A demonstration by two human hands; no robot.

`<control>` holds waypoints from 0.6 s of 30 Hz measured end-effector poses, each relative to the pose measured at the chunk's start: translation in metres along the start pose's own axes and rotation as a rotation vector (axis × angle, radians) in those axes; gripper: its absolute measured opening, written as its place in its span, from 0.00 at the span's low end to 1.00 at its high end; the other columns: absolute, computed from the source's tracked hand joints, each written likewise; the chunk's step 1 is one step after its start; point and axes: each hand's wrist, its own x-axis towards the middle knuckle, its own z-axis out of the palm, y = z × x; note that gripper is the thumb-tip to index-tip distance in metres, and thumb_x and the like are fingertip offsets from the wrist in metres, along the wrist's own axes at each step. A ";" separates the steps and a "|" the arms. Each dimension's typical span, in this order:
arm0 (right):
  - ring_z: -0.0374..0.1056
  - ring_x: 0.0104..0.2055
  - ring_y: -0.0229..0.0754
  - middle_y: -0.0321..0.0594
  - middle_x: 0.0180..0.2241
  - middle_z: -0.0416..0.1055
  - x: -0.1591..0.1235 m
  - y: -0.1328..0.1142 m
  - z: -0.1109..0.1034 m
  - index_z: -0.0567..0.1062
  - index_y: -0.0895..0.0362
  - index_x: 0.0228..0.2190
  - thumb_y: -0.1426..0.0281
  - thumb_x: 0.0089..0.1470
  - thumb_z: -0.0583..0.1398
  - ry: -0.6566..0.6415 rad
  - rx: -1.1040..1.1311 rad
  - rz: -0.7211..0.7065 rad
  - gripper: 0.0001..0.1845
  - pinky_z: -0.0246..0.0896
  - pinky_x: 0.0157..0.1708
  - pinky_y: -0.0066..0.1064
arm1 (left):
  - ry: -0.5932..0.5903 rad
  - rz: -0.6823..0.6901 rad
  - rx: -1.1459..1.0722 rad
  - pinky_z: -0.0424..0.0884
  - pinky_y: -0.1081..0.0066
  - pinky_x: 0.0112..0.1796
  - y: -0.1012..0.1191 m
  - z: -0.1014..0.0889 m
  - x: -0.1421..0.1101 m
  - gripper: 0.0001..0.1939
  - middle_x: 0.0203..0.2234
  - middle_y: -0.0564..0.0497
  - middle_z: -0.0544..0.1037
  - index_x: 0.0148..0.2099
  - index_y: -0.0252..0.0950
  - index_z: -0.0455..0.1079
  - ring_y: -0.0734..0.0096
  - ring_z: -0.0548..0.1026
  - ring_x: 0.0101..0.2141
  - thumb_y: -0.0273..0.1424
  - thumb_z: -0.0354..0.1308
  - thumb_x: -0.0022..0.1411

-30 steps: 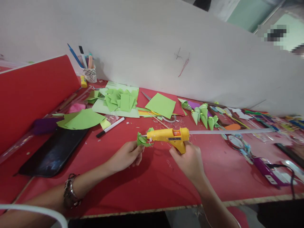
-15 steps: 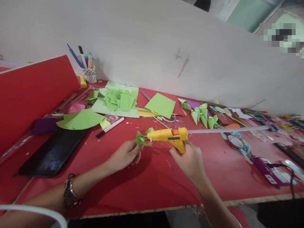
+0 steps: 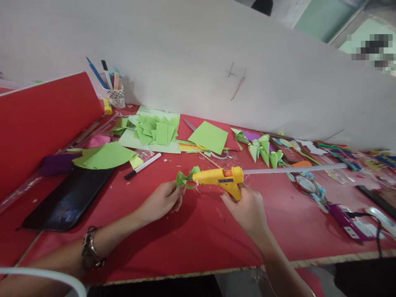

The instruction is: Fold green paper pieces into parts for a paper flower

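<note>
Pinched in my left hand [image 3: 165, 200] is a curled piece of green paper [image 3: 181, 180], its loops standing up beyond my fingers. My right hand [image 3: 247, 206] is wrapped around the handle of a yellow glue gun [image 3: 213, 176]. The gun's nozzle points left, right at the curled paper; whether it touches is hard to tell. A long clear glue stick [image 3: 293, 169] runs out of the back of the gun to the right. Thin glue strands hang near the nozzle.
Green paper squares [image 3: 157, 130] and fan-shaped sheets [image 3: 105, 156] lie behind and left, near a black phone [image 3: 71, 200] and a marker [image 3: 144, 166]. Finished green paper cones [image 3: 262, 150] lie back right. A purple power strip [image 3: 349, 222] stands at right, and a pen cup [image 3: 115, 98] at the wall.
The nozzle has drawn back very slightly from inside the curled paper. Both hands otherwise keep nearly the same place, still holding the paper and the glue gun.
</note>
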 end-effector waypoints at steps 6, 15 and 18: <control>0.60 0.16 0.37 0.36 0.14 0.65 0.001 0.000 0.000 0.71 0.59 0.23 0.67 0.43 0.53 -0.014 -0.016 0.001 0.10 0.44 0.18 0.27 | 0.003 0.011 0.024 0.59 0.79 0.17 -0.001 -0.001 0.000 0.17 0.12 0.59 0.64 0.25 0.37 0.54 0.79 0.61 0.14 0.41 0.39 0.62; 0.61 0.16 0.38 0.37 0.14 0.66 0.000 0.002 0.000 0.71 0.59 0.25 0.67 0.44 0.52 -0.009 -0.042 -0.016 0.11 0.44 0.18 0.27 | -0.002 0.000 0.052 0.60 0.77 0.18 0.001 -0.002 0.000 0.18 0.13 0.58 0.64 0.24 0.37 0.54 0.78 0.61 0.14 0.41 0.38 0.61; 0.61 0.16 0.38 0.37 0.14 0.66 0.000 0.003 0.001 0.71 0.59 0.25 0.66 0.44 0.52 -0.015 -0.053 -0.008 0.11 0.44 0.18 0.27 | 0.001 -0.008 0.062 0.60 0.77 0.19 0.002 -0.002 0.000 0.19 0.12 0.58 0.64 0.23 0.37 0.55 0.78 0.61 0.14 0.41 0.38 0.61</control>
